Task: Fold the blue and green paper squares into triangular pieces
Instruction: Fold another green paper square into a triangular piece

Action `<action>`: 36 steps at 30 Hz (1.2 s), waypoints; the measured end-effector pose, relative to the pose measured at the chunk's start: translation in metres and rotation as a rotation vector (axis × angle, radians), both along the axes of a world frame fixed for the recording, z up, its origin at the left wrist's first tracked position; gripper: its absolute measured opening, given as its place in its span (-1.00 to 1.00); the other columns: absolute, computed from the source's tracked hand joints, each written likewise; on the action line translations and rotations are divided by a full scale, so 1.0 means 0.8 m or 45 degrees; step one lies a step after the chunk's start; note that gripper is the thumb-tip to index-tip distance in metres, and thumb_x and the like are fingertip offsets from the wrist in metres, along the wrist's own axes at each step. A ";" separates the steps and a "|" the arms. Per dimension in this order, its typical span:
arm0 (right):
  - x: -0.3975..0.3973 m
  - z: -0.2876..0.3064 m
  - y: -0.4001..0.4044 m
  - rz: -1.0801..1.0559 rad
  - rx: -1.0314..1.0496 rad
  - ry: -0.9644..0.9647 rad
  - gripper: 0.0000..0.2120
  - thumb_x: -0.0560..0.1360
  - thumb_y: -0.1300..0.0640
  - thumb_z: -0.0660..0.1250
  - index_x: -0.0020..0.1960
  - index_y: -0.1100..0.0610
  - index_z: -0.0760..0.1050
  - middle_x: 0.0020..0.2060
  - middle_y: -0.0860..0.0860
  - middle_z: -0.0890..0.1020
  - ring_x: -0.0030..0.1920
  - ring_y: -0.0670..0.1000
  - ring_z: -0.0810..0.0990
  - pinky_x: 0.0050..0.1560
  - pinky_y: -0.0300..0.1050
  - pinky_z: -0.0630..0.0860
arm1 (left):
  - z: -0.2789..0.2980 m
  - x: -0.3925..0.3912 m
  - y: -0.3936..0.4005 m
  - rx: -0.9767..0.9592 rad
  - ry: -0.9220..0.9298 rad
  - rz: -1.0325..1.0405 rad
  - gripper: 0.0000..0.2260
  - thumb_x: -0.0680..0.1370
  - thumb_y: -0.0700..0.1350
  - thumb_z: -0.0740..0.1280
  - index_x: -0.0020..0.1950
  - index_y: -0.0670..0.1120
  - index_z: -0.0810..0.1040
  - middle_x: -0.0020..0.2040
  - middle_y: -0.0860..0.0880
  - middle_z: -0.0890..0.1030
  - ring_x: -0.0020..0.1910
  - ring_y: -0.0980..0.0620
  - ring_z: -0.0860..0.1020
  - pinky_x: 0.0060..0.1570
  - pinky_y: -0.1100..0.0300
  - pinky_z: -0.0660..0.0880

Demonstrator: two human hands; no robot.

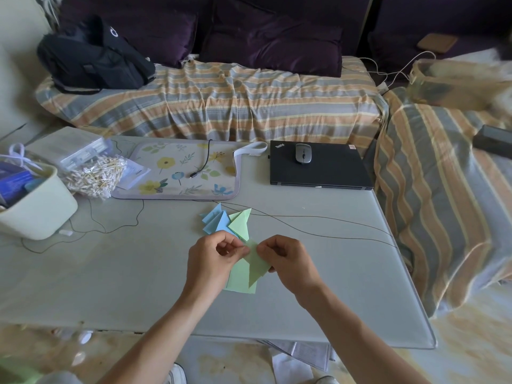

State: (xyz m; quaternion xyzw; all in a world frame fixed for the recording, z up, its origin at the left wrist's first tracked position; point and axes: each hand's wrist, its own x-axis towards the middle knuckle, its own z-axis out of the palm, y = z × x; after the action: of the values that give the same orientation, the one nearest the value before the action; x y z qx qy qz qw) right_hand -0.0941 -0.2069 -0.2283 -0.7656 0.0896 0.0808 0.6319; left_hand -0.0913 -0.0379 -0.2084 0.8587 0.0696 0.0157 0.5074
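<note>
At 9 o'clock on the worktop [318, 273] stands a cream tub [41, 209] holding a blue box, a purple-blue packet and a white looped cord; its other contents are hidden by the rim. Just right of it lies a clear bag [95, 174] full of cotton buds, with a flat clear case [66, 145] behind it at 10 o'clock. Towards 11 o'clock lies a floral mat [180, 170] with a short black cable [201, 160] on it. At the centre, just beyond the hands, is a small pile of folded pieces: blue triangles [214, 220] on the left, green triangles [241, 224] touching them on the right. The left hand [213, 259] has curled fingers that pinch the top left edge of a green paper [256, 263], a folded triangle held just above the worktop. Under it, flat on the worktop, lie green squares [239, 281]. The right hand [288, 261] pinches the same paper's right side, thumb and fingers curled around it. A thin black wire [318, 221] runs across the worktop towards 3 o'clock. At 1 o'clock a closed black laptop [318, 167] carries a grey mouse [303, 153]. Behind the worktop, a striped sofa [221, 103] holds a black bag [94, 56] at its left end
</note>
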 end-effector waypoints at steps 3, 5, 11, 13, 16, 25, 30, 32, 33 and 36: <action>0.000 -0.001 0.001 0.011 0.015 -0.023 -0.87 0.55 0.19 0.40 -0.18 0.13 0.62 -0.33 0.02 0.65 -0.32 -0.02 0.53 -0.21 -0.10 0.51 | 0.003 -0.003 -0.001 -0.015 0.029 -0.035 -0.93 0.44 -0.09 0.59 -0.17 0.03 0.74 -0.29 0.16 0.70 -0.24 0.20 0.65 -0.13 0.30 0.55; 0.000 -0.001 0.001 0.014 0.028 -0.040 -0.87 0.56 0.20 0.40 -0.17 0.14 0.62 -0.32 0.03 0.65 -0.31 -0.02 0.53 -0.22 -0.12 0.51 | 0.005 -0.004 -0.002 -0.064 0.061 -0.049 -0.95 0.46 -0.11 0.58 -0.14 0.02 0.76 -0.30 0.15 0.71 -0.25 0.19 0.68 -0.13 0.31 0.56; -0.001 -0.001 0.002 0.025 0.039 -0.078 -0.87 0.56 0.21 0.40 -0.18 0.12 0.60 -0.30 0.07 0.68 -0.31 -0.03 0.53 -0.25 -0.16 0.48 | 0.004 -0.006 -0.005 -0.237 0.153 -0.077 -0.94 0.47 -0.13 0.57 -0.08 -0.02 0.77 -0.27 0.05 0.74 -0.25 0.11 0.71 -0.05 0.15 0.65; -0.002 -0.001 0.003 0.037 0.040 -0.085 -0.87 0.56 0.19 0.40 -0.17 0.09 0.60 -0.25 0.13 0.70 -0.29 -0.01 0.55 -0.23 -0.14 0.48 | 0.003 -0.006 -0.006 -0.327 0.207 -0.053 -0.94 0.46 -0.14 0.57 -0.08 -0.02 0.76 -0.24 0.02 0.75 -0.24 0.11 0.71 -0.04 0.17 0.64; -0.002 -0.001 0.003 0.038 0.032 -0.092 -0.87 0.55 0.18 0.41 -0.18 0.07 0.61 -0.25 0.11 0.70 -0.29 -0.02 0.56 -0.23 -0.14 0.49 | 0.002 -0.005 -0.007 -0.449 0.278 -0.034 -0.93 0.47 -0.17 0.56 -0.06 -0.07 0.75 -0.21 -0.02 0.76 -0.24 0.11 0.70 -0.07 0.22 0.61; -0.004 0.006 0.004 0.020 0.141 -0.098 -0.95 0.51 0.12 0.40 -0.07 0.01 0.64 -0.14 0.09 0.73 -0.14 0.10 0.68 -0.11 -0.09 0.55 | 0.008 0.000 -0.005 -0.440 0.303 -0.126 -0.95 0.49 -0.13 0.55 -0.11 -0.09 0.75 -0.18 -0.09 0.74 -0.23 0.12 0.65 -0.04 0.23 0.60; -0.005 0.008 0.005 0.049 0.127 -0.083 -0.90 0.56 0.22 0.39 -0.14 0.13 0.61 -0.28 0.01 0.69 -0.28 -0.07 0.59 -0.21 -0.19 0.48 | 0.007 0.001 -0.001 -0.399 0.314 -0.170 -0.94 0.53 -0.13 0.51 -0.12 -0.09 0.74 -0.20 -0.09 0.73 -0.24 0.12 0.64 -0.01 0.16 0.60; -0.005 0.008 0.006 0.035 0.085 -0.081 -0.89 0.55 0.22 0.37 -0.15 0.13 0.60 -0.28 -0.01 0.71 -0.29 -0.08 0.60 -0.21 -0.21 0.48 | 0.004 -0.001 -0.003 -0.382 0.337 -0.181 -0.92 0.54 -0.10 0.49 -0.11 -0.08 0.74 -0.23 -0.06 0.73 -0.27 0.14 0.61 -0.05 0.17 0.57; -0.005 0.008 0.007 0.031 0.080 -0.083 -0.88 0.55 0.23 0.35 -0.15 0.14 0.60 -0.27 -0.01 0.72 -0.29 -0.09 0.59 -0.21 -0.24 0.48 | 0.003 -0.003 -0.004 -0.378 0.346 -0.190 -0.91 0.54 -0.09 0.49 -0.11 -0.08 0.74 -0.25 -0.02 0.72 -0.29 0.16 0.60 -0.10 0.21 0.55; -0.005 0.009 0.008 0.019 0.061 -0.090 -0.87 0.55 0.23 0.34 -0.16 0.12 0.60 -0.25 0.01 0.72 -0.27 -0.10 0.56 -0.20 -0.22 0.47 | 0.004 -0.003 -0.003 -0.346 0.358 -0.226 -0.93 0.54 -0.09 0.50 -0.11 -0.06 0.75 -0.24 0.00 0.74 -0.31 0.17 0.63 -0.12 0.24 0.53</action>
State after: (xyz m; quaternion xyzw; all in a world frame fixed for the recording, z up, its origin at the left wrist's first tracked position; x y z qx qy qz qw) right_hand -0.0982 -0.2005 -0.2214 -0.7532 0.0596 0.0604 0.6523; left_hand -0.0938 -0.0400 -0.2054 0.7789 0.0654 -0.1583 0.6033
